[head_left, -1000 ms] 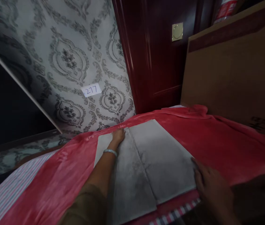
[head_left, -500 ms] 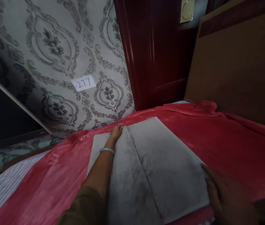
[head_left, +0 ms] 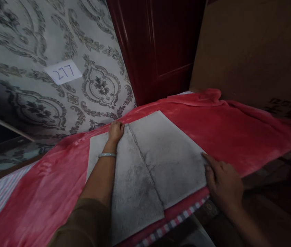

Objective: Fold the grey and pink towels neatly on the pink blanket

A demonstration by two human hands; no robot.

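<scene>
A flat grey cloth-like piece (head_left: 178, 161) lies on the red blanket (head_left: 238, 133). A dark seam or overlapping edge runs down its middle, from the far edge to the near one. My left hand (head_left: 116, 131), with a pale bangle at the wrist, is closed on the far edge of the grey piece, left of that line. At the right corner, my right hand (head_left: 224, 181) has its thumb and forefinger closed on the edge. Exactly how much material is between the fingers is hidden.
Patterned wallpaper (head_left: 101, 85) with a paper marked 277 (head_left: 66, 72) rises behind, beside a dark red panel (head_left: 166, 44). A large cardboard sheet (head_left: 250, 51) stands at right. Striped cloth (head_left: 1, 192) shows under the blanket at left. The blanket-covered surface ends at the near right.
The view has shifted, so the wall, blanket and grey piece appear further left and higher. More of the near edge and my right hand show. Both hands stay at the grey piece.
</scene>
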